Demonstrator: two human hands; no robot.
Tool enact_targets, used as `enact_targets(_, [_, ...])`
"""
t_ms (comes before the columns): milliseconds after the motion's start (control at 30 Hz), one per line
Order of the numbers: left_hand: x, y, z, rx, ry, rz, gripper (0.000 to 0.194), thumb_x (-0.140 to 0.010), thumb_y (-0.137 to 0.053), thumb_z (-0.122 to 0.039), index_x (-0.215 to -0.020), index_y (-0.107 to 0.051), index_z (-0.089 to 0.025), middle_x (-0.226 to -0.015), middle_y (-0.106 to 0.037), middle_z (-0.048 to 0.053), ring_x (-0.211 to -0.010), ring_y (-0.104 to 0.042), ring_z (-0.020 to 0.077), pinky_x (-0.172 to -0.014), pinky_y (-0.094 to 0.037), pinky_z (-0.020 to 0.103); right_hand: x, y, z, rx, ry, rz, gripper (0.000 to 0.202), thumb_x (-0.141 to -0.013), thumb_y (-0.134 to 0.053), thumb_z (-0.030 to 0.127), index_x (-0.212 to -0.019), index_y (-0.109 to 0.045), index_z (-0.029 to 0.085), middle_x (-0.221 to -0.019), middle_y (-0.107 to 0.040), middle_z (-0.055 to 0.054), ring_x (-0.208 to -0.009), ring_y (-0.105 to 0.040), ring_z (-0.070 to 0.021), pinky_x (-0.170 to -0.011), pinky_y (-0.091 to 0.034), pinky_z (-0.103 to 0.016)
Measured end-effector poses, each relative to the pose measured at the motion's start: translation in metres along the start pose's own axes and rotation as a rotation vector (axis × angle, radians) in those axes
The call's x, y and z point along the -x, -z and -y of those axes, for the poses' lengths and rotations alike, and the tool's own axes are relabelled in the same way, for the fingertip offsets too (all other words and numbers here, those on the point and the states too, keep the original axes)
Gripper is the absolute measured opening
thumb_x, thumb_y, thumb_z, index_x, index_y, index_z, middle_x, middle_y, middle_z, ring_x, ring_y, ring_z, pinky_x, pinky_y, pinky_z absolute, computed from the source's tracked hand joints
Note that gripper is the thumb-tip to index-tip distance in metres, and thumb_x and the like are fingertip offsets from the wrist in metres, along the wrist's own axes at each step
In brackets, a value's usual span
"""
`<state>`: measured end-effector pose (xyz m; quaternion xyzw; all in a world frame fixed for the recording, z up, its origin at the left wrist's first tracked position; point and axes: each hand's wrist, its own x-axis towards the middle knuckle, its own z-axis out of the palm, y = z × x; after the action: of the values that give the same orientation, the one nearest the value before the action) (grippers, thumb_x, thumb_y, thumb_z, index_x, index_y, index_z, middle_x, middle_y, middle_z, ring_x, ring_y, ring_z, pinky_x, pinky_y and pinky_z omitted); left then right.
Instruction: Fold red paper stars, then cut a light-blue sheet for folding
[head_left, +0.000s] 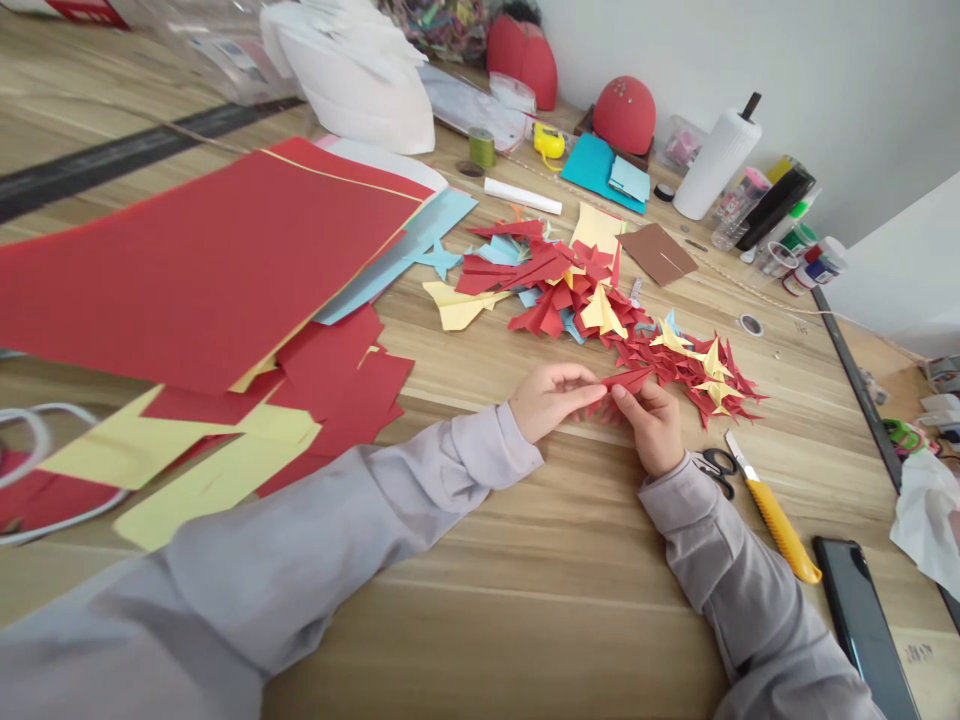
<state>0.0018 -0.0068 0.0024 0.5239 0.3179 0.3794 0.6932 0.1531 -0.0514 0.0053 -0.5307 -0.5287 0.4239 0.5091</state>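
Between my two hands is a small folded piece of red paper (628, 379), held just above the wooden table. My left hand (559, 398) pinches its left end between thumb and fingers. From the other side my right hand (651, 420) grips it, thumb on top; the fingers behind are partly hidden. Right behind the hands lies a heap of folded red paper pieces (551, 275), mixed with yellow and blue ones. Folded paper stars in red and yellow (716, 375) spread out to the right of it.
Large red sheets (225, 260) and cut yellow strips (217, 490) cover the left side. Near my right forearm lie black scissors (720, 470), a yellow utility knife (780, 525) with its blade out, and a phone (862, 610). Bottles and jars (795, 225) stand at the back right.
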Motion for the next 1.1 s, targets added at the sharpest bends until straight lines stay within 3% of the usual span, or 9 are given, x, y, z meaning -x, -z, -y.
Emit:
enact_targets(167, [0.002,-0.003,0.001,-0.027,-0.022,-0.023,0.021,-0.062,-0.074,-0.029,-0.072,-0.064,-0.014,-0.055,-0.061,-0.002,-0.047,-0.052,0.0085,-0.047,-0.043,0.022,0.0,0.001,-0.002,0.002,-0.004,-0.012,0.025,-0.076,-0.066,0.045,-0.071,-0.066,0.02,-0.06,-0.063,0.001,-0.052,-0.054,-0.0129,-0.05,-0.044,-0.027])
enact_targets(367, [-0.001,-0.001,0.009,-0.09,-0.092,-0.014,0.019,-0.059,-0.074,-0.022,-0.074,-0.065,-0.014,-0.065,-0.065,0.001,-0.06,-0.059,0.0109,-0.061,-0.048,0.024,0.001,0.002,-0.003,-0.021,-0.032,-0.017,0.023,-0.076,-0.066,0.043,-0.076,-0.069,0.02,-0.062,-0.064,0.0,-0.054,-0.055,-0.0135,-0.053,-0.045,-0.028])
enact_targets(967, [-0.002,0.002,0.012,-0.242,-0.307,-0.068,0.006,-0.065,-0.069,-0.02,-0.066,-0.067,-0.014,-0.067,-0.059,0.001,-0.06,-0.054,0.0103,-0.055,-0.042,0.023,-0.001,0.004,-0.005,-0.136,-0.04,0.036,0.019,-0.078,-0.067,0.037,-0.074,-0.068,0.019,-0.058,-0.062,0.001,-0.054,-0.057,-0.0123,-0.055,-0.045,-0.026])
enact_targets(1100, [-0.001,0.003,0.01,-0.211,-0.296,-0.057,0.009,-0.064,-0.072,-0.022,-0.063,-0.067,-0.014,-0.066,-0.058,0.001,-0.059,-0.054,0.0104,-0.053,-0.042,0.023,-0.001,0.006,-0.007,-0.127,-0.008,0.035,0.018,-0.079,-0.065,0.036,-0.075,-0.067,0.019,-0.06,-0.062,0.001,-0.053,-0.056,-0.0118,-0.052,-0.042,-0.025])
